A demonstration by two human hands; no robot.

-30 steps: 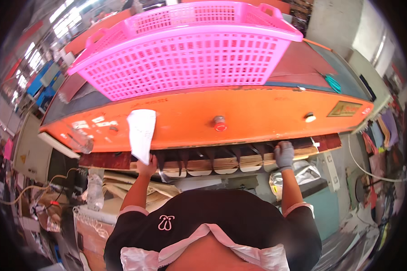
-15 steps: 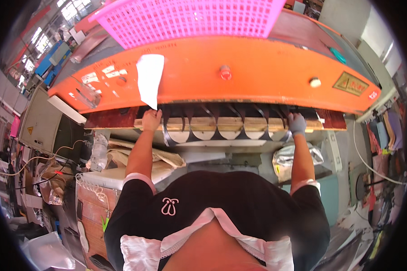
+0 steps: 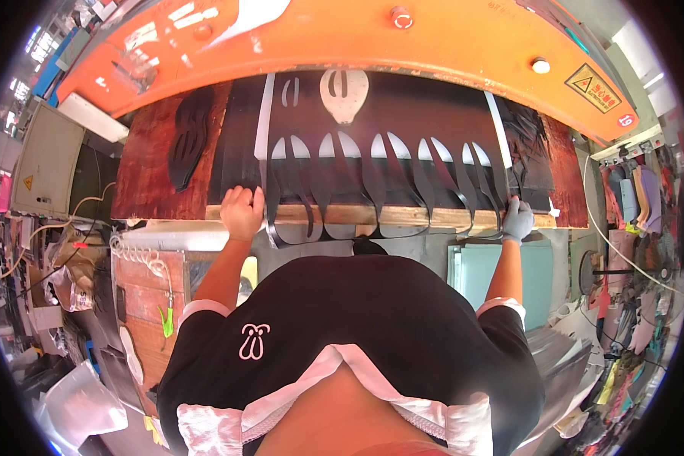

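A wide cutting board (image 3: pixel 137 175) with a wooden front strip (image 3: pixel 334 213) sticks out from under an orange press. My bare left hand (image 3: pixel 242 214) is closed on its front edge, left of a black sheet (image 3: pixel 296 114). My right hand (image 3: pixel 518 220), in a grey glove, grips the same edge by the sheet's right side. Rounded cut-outs line the sheet's near part, and its thin looped strips hang over the strip. A pale sole-shaped piece with two slots (image 3: pixel 344 96) lies on the sheet. Both hands' fingertips are partly hidden.
Stacked black sole-shaped pieces (image 3: pixel 190 140) lie on the board's left, black scraps (image 3: pixel 528 137) on its right. The orange press beam (image 3: pixel 319 45) with a red button (image 3: pixel 401 17) spans the back. Teal sheets (image 3: pixel 479 277) stand low at right, a wooden crate (image 3: pixel 156 285) low at left.
The board has slid out toward me from under the press, baring the sheet and the pale piece. Both hands stay at its front edge. My view has shifted, and the pink basket is out of sight.
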